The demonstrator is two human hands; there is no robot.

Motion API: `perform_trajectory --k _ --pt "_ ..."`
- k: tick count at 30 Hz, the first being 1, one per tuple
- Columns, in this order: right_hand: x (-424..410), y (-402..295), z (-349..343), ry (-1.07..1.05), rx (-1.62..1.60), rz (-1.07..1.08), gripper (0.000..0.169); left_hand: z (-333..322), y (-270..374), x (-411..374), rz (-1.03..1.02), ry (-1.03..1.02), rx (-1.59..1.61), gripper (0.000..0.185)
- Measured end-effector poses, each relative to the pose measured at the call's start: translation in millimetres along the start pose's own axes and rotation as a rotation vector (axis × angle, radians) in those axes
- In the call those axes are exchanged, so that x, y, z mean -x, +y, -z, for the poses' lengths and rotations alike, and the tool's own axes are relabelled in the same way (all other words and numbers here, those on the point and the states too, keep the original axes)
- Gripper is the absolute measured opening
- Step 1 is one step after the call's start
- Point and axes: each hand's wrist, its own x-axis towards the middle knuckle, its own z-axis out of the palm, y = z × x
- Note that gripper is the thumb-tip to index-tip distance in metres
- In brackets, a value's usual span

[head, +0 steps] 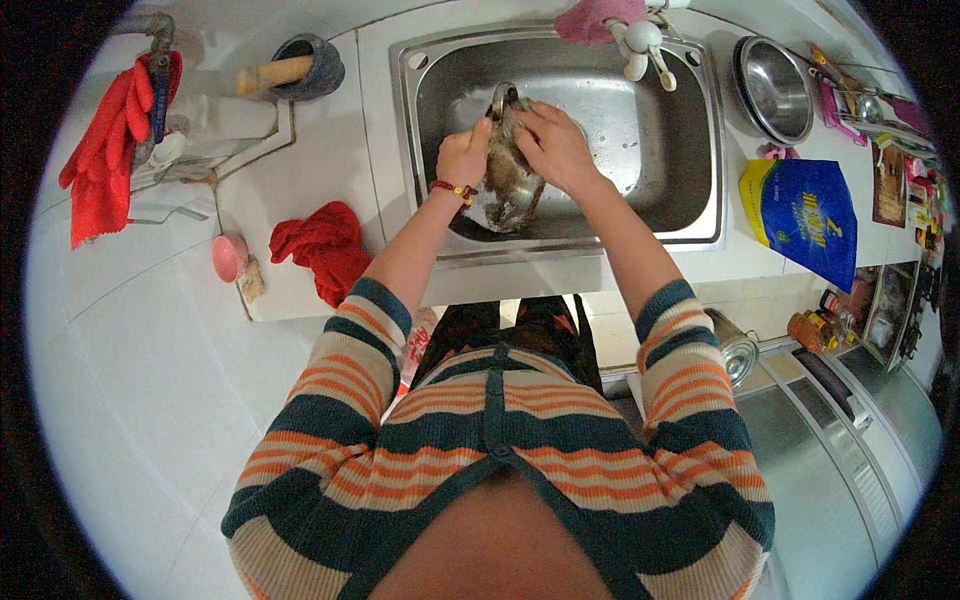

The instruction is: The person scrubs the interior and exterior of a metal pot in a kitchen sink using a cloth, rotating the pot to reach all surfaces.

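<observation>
Tilted in the left part of the steel sink (660, 135) is a brown-stained metal piece of cookware (510, 180), with white suds on its lower end. A shiny curved metal part (504, 94) shows at its far end. My left hand (463, 156), with a beaded bracelet at the wrist, grips its left side near that end. My right hand (555, 142) lies against its right side with the fingers bent. Something greyish shows by those fingertips, perhaps a scrubber, but it is mostly hidden.
A white tap (643, 41) with a pink cloth (589, 21) overhangs the sink's back edge. Steel bowls (776, 90) and a blue-yellow bag (806, 210) stand right. Left are a red cloth (322, 247), a pink cup (229, 257), a stone mortar (309, 67) and red gloves (112, 142).
</observation>
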Motion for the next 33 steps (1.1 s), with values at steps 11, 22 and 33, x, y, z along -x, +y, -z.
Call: perform_trajectory --k 11,22,33 --pt "-22.6 11.1 -6.8 -0.066 -0.051 -0.163 0.036 -4.5 4.9 -0.1 -0.041 0.009 -0.019 0.058" --pt "-12.4 15.5 3.5 0.097 -0.027 -0.052 0.025 -9.4 6.0 -3.3 0.035 -0.054 0.041 0.059" --pt "62.1 -41.3 2.9 0.101 0.138 0.065 0.039 -7.5 3.5 0.2 0.046 -0.051 0.137 0.059"
